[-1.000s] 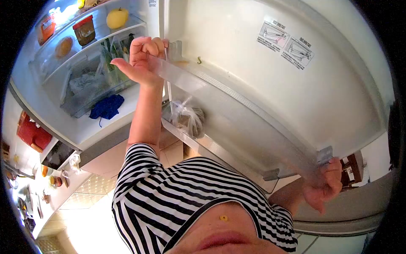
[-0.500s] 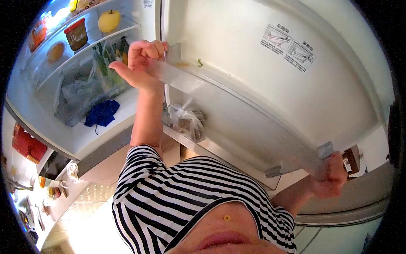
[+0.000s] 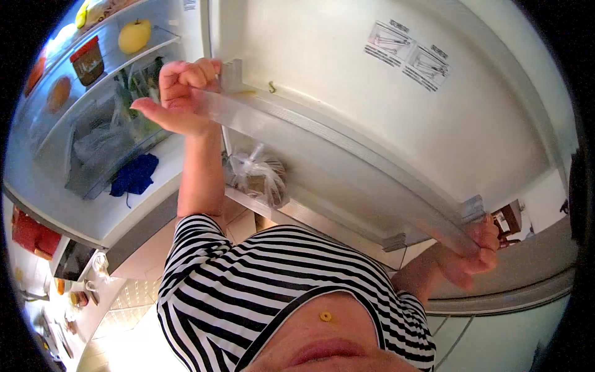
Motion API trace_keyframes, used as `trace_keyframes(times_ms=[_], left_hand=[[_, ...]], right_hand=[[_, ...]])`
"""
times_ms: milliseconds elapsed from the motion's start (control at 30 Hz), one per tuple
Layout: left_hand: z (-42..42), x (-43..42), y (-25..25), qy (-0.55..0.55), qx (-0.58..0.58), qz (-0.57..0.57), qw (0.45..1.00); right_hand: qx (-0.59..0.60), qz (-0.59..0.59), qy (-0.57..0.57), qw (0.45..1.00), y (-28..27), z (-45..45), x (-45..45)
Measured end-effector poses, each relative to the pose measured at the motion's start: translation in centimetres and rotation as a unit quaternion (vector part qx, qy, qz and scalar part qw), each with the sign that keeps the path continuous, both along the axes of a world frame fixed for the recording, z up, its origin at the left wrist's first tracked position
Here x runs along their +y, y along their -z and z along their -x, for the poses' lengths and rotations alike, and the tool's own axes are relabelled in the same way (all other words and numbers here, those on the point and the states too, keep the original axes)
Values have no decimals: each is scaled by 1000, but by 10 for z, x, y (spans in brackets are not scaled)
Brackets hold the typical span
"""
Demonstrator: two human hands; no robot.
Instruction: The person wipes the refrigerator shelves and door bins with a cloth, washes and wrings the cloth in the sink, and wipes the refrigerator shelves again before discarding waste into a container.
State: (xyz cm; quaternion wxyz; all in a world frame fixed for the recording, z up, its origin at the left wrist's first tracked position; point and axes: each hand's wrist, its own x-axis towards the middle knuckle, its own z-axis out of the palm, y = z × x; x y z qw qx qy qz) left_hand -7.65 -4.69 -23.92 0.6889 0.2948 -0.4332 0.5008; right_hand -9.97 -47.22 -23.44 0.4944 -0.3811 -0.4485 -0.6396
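- Both ends are in hand! My left hand [image 3: 186, 96] curls its fingers around the near-hinge end of the translucent door shelf [image 3: 334, 170], thumb sticking out free.
- Over on the far side, my right hand [image 3: 474, 251] closes around the other end, just below the grey bracket [image 3: 473, 209].
- The shelf slants across the open refrigerator door [image 3: 297, 43]; whether its ends sit on the brackets, I can't tell.
- Here's the danger: lift one end harder than the other and it could twist and jam.
- With my left thumb off it, a sudden jolt might slip that end from my fingers.
- Straight below, the knotted plastic bag [image 3: 257, 177] sits in the lower door rack [image 3: 310, 217], so a dropped shelf could hit it.
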Motion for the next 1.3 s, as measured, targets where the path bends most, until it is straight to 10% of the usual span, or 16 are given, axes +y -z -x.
trace_keyframes(times_ms=[367, 800, 1300], left_hand=[[1, 8, -4, -1, 28, -28, 999], [3, 6, -3, -20, 69, -23, 997], [5, 9, 5, -153, 184, 98, 966]], right_hand=[[-1, 177, -21, 984, 2, -2, -18], [-36, 123, -104, 986, 10, -12, -22], [115, 142, 71, 981, -17, 12, -22]])
